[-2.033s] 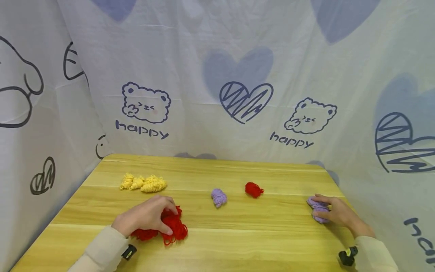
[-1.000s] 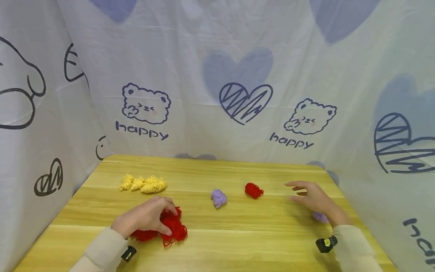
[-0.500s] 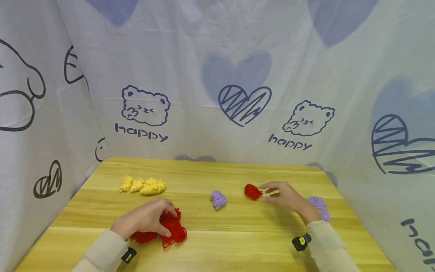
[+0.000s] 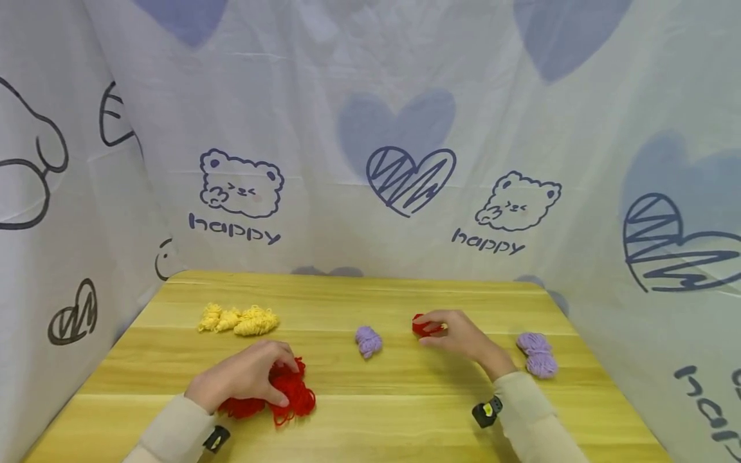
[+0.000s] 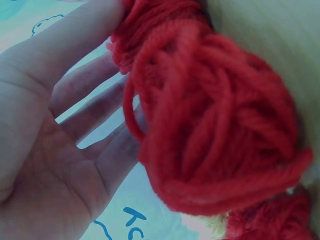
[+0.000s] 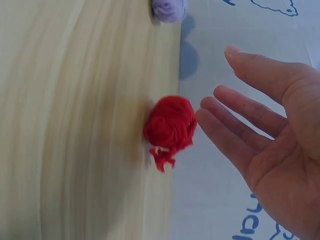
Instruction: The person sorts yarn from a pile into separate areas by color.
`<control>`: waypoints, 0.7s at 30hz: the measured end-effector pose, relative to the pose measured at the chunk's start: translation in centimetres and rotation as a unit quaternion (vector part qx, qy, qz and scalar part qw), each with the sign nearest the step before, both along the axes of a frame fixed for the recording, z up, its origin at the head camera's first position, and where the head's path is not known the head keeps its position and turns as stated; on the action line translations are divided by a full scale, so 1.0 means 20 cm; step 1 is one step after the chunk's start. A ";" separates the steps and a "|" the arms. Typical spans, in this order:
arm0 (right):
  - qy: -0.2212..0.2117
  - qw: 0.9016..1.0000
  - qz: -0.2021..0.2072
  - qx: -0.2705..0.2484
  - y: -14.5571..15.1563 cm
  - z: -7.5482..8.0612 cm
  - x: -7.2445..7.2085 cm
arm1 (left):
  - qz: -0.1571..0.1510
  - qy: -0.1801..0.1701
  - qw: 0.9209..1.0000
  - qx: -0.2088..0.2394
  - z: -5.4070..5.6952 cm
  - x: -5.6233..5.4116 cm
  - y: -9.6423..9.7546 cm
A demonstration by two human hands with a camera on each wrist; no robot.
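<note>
Head view: small red yarn ball (image 4: 424,325) near table (image 4: 370,418) centre, right hand (image 4: 460,337) at its 3 o'clock, fingers straight, barely touching. Left hand (image 4: 243,376) rests curled over the red yarn pile (image 4: 283,392) at 7 o'clock. A loose pinch could roll the ball away.

Yarn bundles: red (image 4: 272,389), small red (image 4: 421,325), lilac (image 4: 368,340) and (image 4: 537,354), pale yellow (image 4: 238,319). Table (image 4: 376,411) light wood grain; backdrop cloth (image 4: 370,128) white with navy bears, hearts, "happy" lettering.
</note>
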State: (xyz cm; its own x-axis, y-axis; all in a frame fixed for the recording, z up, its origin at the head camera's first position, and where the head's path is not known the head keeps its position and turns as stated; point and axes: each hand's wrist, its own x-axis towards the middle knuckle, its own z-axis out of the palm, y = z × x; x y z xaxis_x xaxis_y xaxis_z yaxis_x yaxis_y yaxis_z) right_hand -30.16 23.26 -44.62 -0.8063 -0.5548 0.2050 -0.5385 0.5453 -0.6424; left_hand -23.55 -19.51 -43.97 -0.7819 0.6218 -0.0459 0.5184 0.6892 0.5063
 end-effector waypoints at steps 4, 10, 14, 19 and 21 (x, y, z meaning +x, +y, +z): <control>0.002 1.000 0.011 0.005 -0.05 -0.01 0.00 | -0.001 0.003 1.000 0.000 0.00 0.01 0.00; 0.013 0.999 0.024 0.027 -0.13 -0.04 -0.01 | -0.001 0.004 1.000 0.001 0.00 0.01 0.00; 0.017 0.999 0.032 0.033 -0.17 -0.06 -0.02 | -0.001 0.003 1.000 0.002 -0.01 0.02 0.00; 0.012 0.999 0.029 0.036 -0.22 -0.07 -0.02 | 0.002 0.007 1.000 0.002 -0.02 0.01 0.01; 0.007 0.999 0.031 0.035 -0.24 -0.07 -0.03 | 0.004 0.012 1.000 -0.002 -0.02 0.01 0.01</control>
State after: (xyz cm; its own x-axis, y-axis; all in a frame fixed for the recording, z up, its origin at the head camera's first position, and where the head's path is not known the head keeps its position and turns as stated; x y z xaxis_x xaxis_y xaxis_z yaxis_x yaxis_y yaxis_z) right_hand -30.67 18.54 -45.97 -0.7675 -0.6163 0.1761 -0.5815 0.5539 -0.5959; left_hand -23.29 -19.32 -44.35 -0.7880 0.6149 -0.0304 0.5240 0.6958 0.4912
